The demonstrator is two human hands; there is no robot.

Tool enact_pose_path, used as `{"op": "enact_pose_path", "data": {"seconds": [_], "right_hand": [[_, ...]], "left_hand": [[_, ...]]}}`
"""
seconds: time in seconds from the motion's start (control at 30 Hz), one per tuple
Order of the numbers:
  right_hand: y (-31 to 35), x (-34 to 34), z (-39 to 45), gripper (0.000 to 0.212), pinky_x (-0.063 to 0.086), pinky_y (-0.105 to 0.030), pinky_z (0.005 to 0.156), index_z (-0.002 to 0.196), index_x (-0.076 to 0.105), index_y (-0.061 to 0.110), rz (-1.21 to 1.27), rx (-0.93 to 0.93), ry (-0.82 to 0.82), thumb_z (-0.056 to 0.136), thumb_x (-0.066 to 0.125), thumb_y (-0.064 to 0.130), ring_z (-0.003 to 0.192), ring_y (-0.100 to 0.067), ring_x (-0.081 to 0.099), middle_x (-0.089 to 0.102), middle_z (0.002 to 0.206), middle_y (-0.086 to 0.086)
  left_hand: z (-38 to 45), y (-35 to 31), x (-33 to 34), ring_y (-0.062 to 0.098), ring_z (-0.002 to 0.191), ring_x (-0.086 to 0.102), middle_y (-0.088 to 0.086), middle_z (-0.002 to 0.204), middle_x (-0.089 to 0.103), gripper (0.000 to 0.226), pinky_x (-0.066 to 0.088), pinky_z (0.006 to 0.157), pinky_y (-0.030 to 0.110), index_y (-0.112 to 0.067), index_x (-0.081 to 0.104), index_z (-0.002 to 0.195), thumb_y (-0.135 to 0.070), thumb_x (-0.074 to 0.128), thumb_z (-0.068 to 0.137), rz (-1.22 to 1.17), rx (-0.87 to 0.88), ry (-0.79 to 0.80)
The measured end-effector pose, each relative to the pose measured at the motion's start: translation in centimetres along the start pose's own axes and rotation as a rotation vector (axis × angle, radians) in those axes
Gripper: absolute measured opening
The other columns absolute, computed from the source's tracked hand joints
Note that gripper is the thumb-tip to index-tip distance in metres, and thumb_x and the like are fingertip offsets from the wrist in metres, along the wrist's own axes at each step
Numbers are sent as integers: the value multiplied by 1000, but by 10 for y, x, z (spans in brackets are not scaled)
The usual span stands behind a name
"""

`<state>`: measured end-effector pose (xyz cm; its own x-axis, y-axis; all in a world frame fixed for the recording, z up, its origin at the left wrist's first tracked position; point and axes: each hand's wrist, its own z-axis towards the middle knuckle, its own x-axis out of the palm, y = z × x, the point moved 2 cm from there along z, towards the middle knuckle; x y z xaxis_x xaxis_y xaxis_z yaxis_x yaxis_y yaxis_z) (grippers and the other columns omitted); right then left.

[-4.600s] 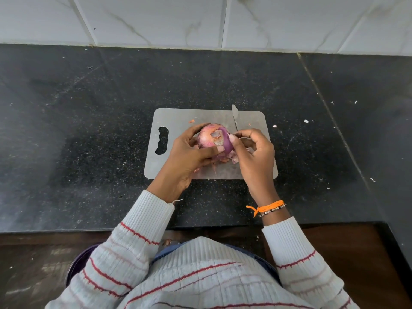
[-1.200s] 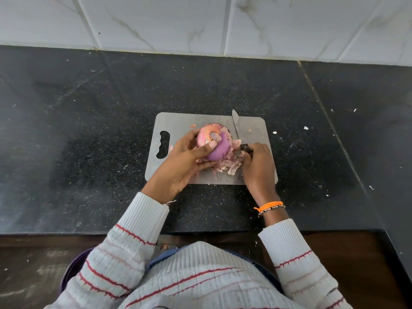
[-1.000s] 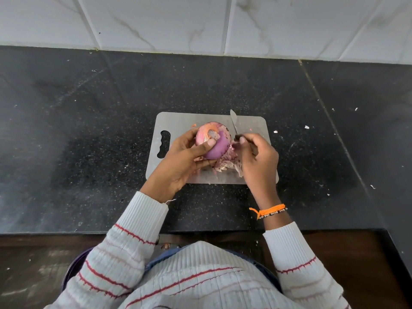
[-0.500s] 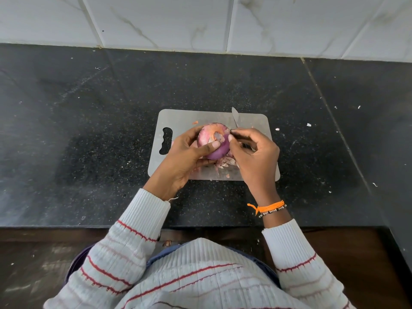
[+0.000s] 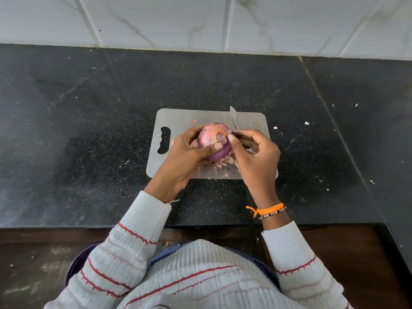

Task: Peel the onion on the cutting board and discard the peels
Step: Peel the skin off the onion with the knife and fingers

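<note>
head cam: left hand (image 5: 185, 157) wraps the onion (image 5: 214, 139), fingers curled round its far side, thumb pressed across the purple near side. onion sits up off the cutting board (image 5: 178, 118), over its middle, part peeled: papery pink skin on top, glossy purple below. right hand (image 5: 254, 152) comes in just right of that grip, thumb & forefinger tips pinched together at the onion's right edge by the root end, on a flap of skin as far as i can tell. same hand also holds the knife (image 5: 233, 117), handle hidden in the fist, blade poking out away from the body past the onion. loose peels (image 5: 224, 162) lie on the board right under both hands, a few bits nearer the board's handle slot. board lies on a black counter (image 5: 89, 130). orange thread & bead band (image 5: 268, 210) on the right wrist. no writing or brand readable anywhere.
</note>
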<state>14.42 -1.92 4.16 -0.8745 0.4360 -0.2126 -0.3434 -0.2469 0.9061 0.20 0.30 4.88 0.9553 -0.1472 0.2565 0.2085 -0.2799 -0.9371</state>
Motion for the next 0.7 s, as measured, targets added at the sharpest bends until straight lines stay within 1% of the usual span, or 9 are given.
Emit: {"op": "enact_pose_path", "data": {"seconds": [0.1, 0.23, 0.33, 0.5, 0.7], "right_hand": [[-2, 0, 1, 9, 54, -20, 74, 89, 71, 5, -12, -14, 3, 81, 70, 10, 82, -9, 67, 70, 85, -3], [-4, -2, 1, 8, 50, -14, 74, 88, 70, 7, -21, -60, 0, 81, 67, 4, 82, -7, 65, 68, 84, -2], [-5, -2, 2, 8, 51, -15, 75, 88, 70, 7, -17, -63, 5, 82, 67, 3, 83, -8, 65, 68, 85, -4], [-5, -1, 1, 7, 53, -22, 77, 87, 71, 5, 0, -69, 16, 81, 70, 8, 84, -12, 66, 69, 86, -6], [-8, -2, 4, 2, 52, -20, 75, 82, 70, 2, -34, -109, 22, 81, 69, 3, 81, -12, 65, 67, 84, -5]], "left_hand": [[0, 1, 0, 17, 83, 69, -3, 105, 62, 47, 59, 70, 30, -10, 56, 119, -3, 71, 74, 8, -10, -5], [-1, 1, -1, 16, 81, 70, 2, 109, 62, 49, 59, 68, 28, -7, 56, 121, -3, 70, 74, -23, -40, 4], [0, 2, -1, 16, 84, 69, 4, 113, 60, 49, 59, 68, 27, -6, 55, 123, -3, 70, 75, -29, -50, 8], [1, 2, -1, 19, 86, 68, 4, 111, 61, 51, 59, 69, 28, -3, 54, 124, -2, 69, 76, -38, -58, 4], [2, 3, 1, 20, 88, 68, 4, 109, 62, 50, 59, 69, 27, -4, 55, 123, -2, 69, 76, -26, -63, -2]]}}
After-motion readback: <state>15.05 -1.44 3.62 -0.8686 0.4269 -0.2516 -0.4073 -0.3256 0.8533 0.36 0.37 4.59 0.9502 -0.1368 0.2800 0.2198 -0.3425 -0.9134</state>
